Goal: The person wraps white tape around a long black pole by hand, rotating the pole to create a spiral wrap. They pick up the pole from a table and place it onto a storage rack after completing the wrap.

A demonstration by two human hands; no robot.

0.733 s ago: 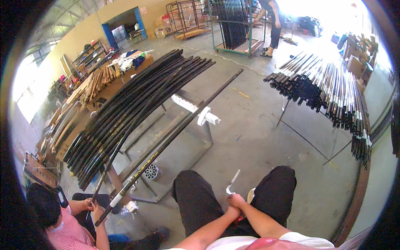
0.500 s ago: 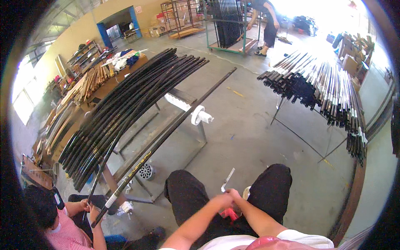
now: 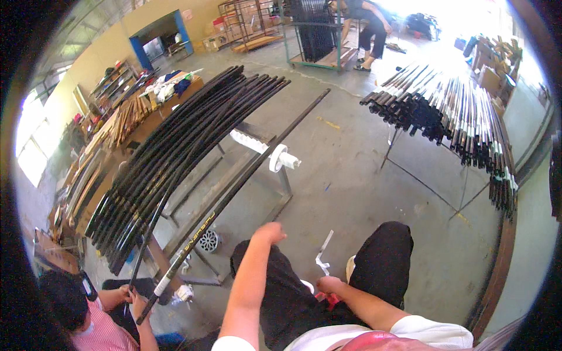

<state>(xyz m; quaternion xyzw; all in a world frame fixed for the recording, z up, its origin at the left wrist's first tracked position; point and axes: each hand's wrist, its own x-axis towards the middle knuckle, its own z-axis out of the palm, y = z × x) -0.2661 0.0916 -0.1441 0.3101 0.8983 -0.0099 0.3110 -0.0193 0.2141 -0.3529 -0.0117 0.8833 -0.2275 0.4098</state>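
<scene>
My left hand [image 3: 269, 233] is lifted off my lap and stretched forward; it holds nothing, and its fingers curl away from the camera. It is close to a long black rod [image 3: 246, 175] that lies slanted across a metal stand with a white roller [image 3: 278, 158]. My right hand [image 3: 329, 285] rests between my knees, closed on a white tape strip [image 3: 323, 251] that sticks up, with something red [image 3: 332, 300] under it. At the lower left a co-worker's hands [image 3: 132, 297] hold the rod's near end.
A thick bundle of black rods [image 3: 175, 146] lies on a rack to the left. Another bundle with white bands [image 3: 456, 117] rests on a stand at right. Workbenches with wood [image 3: 123, 117] line the left wall. A person [image 3: 366, 23] stands by a green cart far back.
My left hand has left my right hand and swung up and forward toward the black rod. My right hand stays low with the tape strip. The view has shifted slightly.
</scene>
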